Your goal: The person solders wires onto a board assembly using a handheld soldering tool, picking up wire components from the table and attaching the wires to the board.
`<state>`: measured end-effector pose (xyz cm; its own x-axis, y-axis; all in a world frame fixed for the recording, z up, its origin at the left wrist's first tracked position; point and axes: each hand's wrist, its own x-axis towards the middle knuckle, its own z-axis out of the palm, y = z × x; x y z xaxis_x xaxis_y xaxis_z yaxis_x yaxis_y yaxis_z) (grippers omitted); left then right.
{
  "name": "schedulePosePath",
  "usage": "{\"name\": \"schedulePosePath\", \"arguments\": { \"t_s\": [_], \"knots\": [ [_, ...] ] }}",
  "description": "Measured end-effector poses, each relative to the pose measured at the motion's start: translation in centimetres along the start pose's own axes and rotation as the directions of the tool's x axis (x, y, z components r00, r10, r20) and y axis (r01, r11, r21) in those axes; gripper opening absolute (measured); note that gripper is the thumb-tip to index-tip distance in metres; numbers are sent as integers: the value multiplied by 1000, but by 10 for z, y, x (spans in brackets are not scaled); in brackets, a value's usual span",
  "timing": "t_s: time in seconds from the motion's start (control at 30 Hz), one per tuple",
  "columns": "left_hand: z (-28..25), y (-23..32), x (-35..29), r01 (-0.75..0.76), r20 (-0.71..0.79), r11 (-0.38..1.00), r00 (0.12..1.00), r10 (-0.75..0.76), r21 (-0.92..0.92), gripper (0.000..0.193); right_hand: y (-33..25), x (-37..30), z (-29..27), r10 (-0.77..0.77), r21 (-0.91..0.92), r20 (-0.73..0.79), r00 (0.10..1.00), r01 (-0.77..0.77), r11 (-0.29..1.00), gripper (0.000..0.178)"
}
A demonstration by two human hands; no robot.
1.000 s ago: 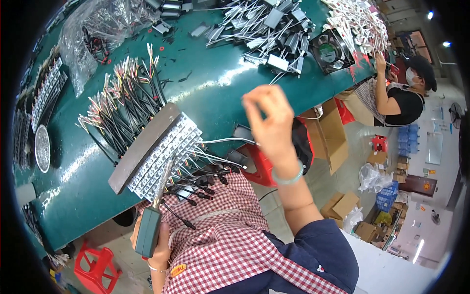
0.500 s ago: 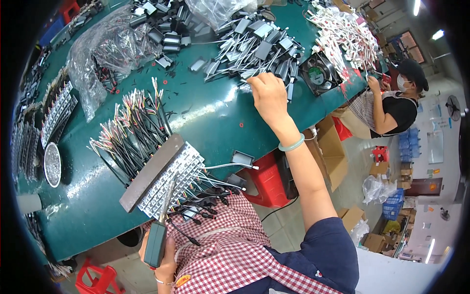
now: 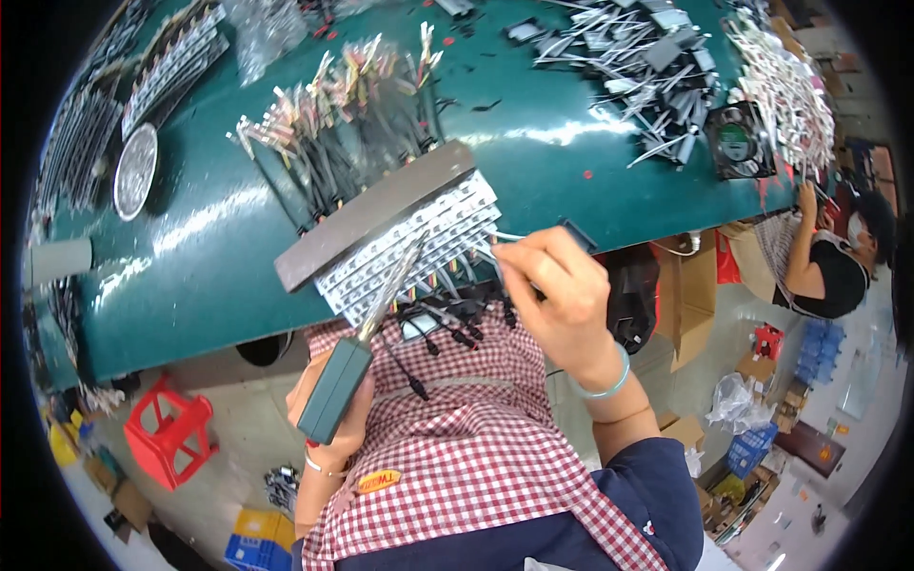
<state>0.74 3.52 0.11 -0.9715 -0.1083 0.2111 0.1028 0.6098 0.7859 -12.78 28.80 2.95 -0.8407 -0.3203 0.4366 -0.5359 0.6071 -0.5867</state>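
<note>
The right hand (image 3: 562,295) has come back from the grey parts (image 3: 662,62) to the right end of the white strips (image 3: 446,221) at the table edge, fingertips pinched, grip unclear; the left (image 3: 356,421) still clasps the green-handled soldering iron (image 3: 335,392).

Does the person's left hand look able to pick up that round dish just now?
Probably not: the left hand is closed around the handle of a soldering iron, so it seems busy. The round dish also sits well away, further left across the green table.
</note>
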Motion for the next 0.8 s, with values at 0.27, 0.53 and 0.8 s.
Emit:
{"name": "schedulePosePath", "arguments": {
  "t_s": [0.27,0.53,0.8],
  "knots": [
    [-3,4,-1,36,20,999,999,-36,-36,22,0,-25,51,59,87,-67,996,-53,995,21],
    [-4,6,3,40,53,997,998,-36,-69,22,1,-29,56,25,34,-91,996,-22,999,22],
    [0,6,5,9,39,995,999,-5,-102,23,0,-26,53,44,43,-45,998,-42,998,21]
  ]
}}
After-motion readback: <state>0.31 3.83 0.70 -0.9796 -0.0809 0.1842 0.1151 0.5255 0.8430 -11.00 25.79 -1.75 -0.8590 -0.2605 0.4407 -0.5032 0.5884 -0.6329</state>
